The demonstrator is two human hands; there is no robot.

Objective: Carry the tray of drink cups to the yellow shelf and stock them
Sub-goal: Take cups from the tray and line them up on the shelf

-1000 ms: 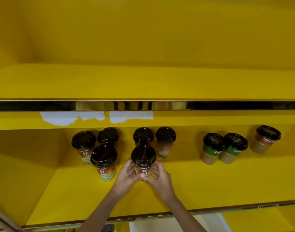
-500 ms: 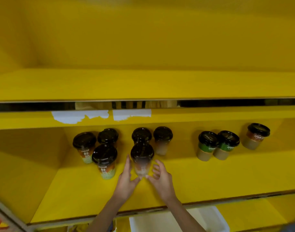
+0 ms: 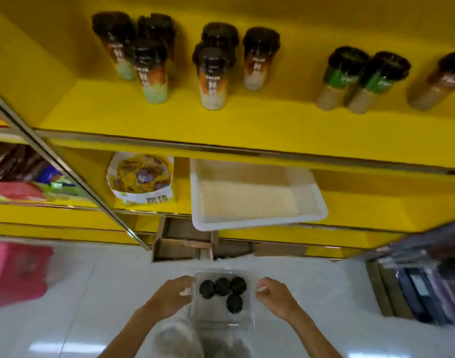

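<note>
Low over the pale tiled floor, a clear plastic tray sits between the two hands, with four dark-lidded drink cups standing in its far half. The left hand has its loosely curled fingers at the tray's left edge; the right hand is at the right edge, its fingers curled inward. Motion blur hides whether either hand actually grips the rim. Above, the yellow shelf already carries nine cups: six tall orange-and-white cups on the left, two green-banded cups and one brown-banded cup on the right. One shelf lower, an empty white plastic bin rests beside a round snack package.
</note>
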